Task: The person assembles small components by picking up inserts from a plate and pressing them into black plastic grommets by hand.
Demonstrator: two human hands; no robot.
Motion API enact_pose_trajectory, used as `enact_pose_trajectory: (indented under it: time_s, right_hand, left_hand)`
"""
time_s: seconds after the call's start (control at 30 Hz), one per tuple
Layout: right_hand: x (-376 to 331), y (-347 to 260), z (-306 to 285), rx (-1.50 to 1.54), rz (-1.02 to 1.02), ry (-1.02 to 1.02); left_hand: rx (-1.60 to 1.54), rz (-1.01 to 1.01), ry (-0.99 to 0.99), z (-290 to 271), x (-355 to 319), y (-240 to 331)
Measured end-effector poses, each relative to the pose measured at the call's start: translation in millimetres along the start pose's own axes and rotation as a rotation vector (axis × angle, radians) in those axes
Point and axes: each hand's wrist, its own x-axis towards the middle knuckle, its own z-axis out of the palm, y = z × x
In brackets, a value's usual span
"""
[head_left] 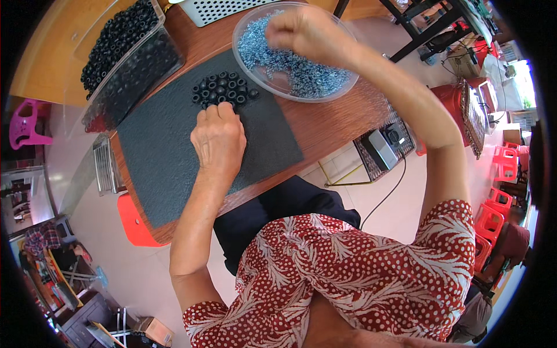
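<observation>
A seated person is working at a wooden counter (325, 124) w/ both hands busy. The left hand (218, 139) is resting knuckles-up on a dark grey mat (168, 151), its fingers (223, 111) curled down and touching the near edge of a cluster of small black rings (223, 90); whether they are actually pinching one can't be told, since the fingertips are hidden under the hand. The right hand (301, 29) is hovering as a closed fist inside a clear plastic bowl (246, 64) of small silvery metal washers (313, 78), prob. gripping some, though nothing is showing between the fingers.

A clear tub (125, 72) heaped w/ more black rings is sitting at the mat's far left, its wall touching the mat edge.

Risks, judging from the layout: the bowl is sitting close to the counter's right edge, so a push from the right forearm could be sliding it off and scattering washers across the floor. A fist lifting out overfull could be dropping washers onto the counter, where they'd roll. The black cluster is loose, approx. one layer deep; a sweep of the left hand could be sending rings off the mat's far side. The tub, piled above its rim, could be shedding rings if bumped.
</observation>
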Motion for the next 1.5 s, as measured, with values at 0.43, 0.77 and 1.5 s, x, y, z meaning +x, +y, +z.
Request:
enact_pose_trajectory:
  time_s: [0.43,0.77,1.5]
  right_hand:
    - [-34,-15,11,-0.155,-0.039,-0.116]
    - [-35,-17,23,-0.374,-0.214,-0.208]
    - [-38,-23,14,-0.161,-0.094,-0.154]
  left_hand:
    - [-0.241,-0.028,0.061,-18,-25,17]
    - [-0.493,-0.219,0.066,-20,-38,12]
    - [-0.909,-0.538,0.075,-20,-48,18]
